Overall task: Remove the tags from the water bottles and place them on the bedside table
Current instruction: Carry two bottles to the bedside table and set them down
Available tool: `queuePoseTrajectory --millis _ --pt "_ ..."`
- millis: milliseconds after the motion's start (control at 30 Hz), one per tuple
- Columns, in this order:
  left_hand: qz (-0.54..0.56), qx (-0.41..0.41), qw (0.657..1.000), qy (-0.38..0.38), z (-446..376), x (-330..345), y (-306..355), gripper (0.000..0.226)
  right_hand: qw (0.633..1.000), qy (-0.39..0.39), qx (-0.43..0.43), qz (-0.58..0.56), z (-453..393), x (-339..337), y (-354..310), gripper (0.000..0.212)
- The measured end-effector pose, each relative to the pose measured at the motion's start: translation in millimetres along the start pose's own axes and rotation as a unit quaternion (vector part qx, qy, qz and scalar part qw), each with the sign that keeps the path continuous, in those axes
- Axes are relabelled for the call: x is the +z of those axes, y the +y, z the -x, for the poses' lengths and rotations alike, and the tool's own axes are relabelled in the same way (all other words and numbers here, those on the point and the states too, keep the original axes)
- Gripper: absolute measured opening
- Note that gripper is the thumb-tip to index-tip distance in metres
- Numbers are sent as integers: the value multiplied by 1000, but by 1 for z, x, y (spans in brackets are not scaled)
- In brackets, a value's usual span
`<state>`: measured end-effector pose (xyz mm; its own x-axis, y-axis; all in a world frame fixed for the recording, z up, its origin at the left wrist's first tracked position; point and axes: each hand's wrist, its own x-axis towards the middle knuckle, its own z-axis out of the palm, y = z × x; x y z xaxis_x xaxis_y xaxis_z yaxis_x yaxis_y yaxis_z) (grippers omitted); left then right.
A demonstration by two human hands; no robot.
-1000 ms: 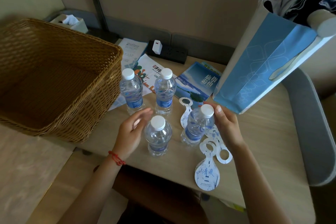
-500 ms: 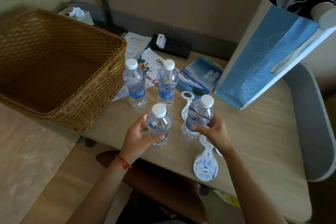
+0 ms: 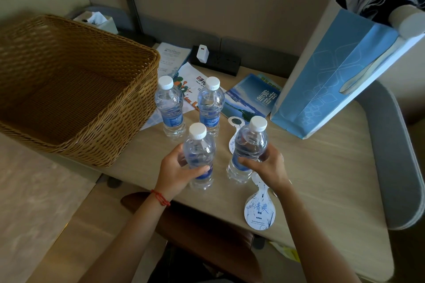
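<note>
Head view: four clear water bottles with white caps stand on the pale wooden bedside table (image 3: pixel 322 167), none with a tag on its neck. The left hand (image 3: pixel 177 172) is wrapped round the near-left bottle (image 3: pixel 199 156), fingers curled across its label. The right hand (image 3: pixel 269 167) grips the near-right bottle (image 3: pixel 249 147), which tilts a little to the left. The far-left bottle (image 3: pixel 170 108) and the far-right bottle (image 3: pixel 210 105) stand upright and untouched just behind them. One white paper tag (image 3: pixel 259 211) lies flat at the table's near edge, just beside the right wrist; another tag (image 3: pixel 234 126) shows partly behind the near-right bottle. A wicker basket (image 3: pixel 128 122) sits to the left, brochures (image 3: pixel 250 99) and a blue paper bag (image 3: pixel 333 80) at the back.

The tag removal looks finished, and the step in hand seems to be arranging the bottles. The next move probably calls for setting both held bottles upright on bare table, clear of the loose tags, then letting go
</note>
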<state>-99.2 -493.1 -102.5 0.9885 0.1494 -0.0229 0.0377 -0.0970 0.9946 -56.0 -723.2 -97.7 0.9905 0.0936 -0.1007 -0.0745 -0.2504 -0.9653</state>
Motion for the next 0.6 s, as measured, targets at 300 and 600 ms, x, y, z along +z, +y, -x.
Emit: queuePoseTrajectory --millis 300,600 --pt "68 -20 997 17 16 4 18 30 994 -20 17 -110 16 1 -21 17" --pt "109 -48 983 138 53 4 38 15 991 -86 6 -101 32 0 -42 8"
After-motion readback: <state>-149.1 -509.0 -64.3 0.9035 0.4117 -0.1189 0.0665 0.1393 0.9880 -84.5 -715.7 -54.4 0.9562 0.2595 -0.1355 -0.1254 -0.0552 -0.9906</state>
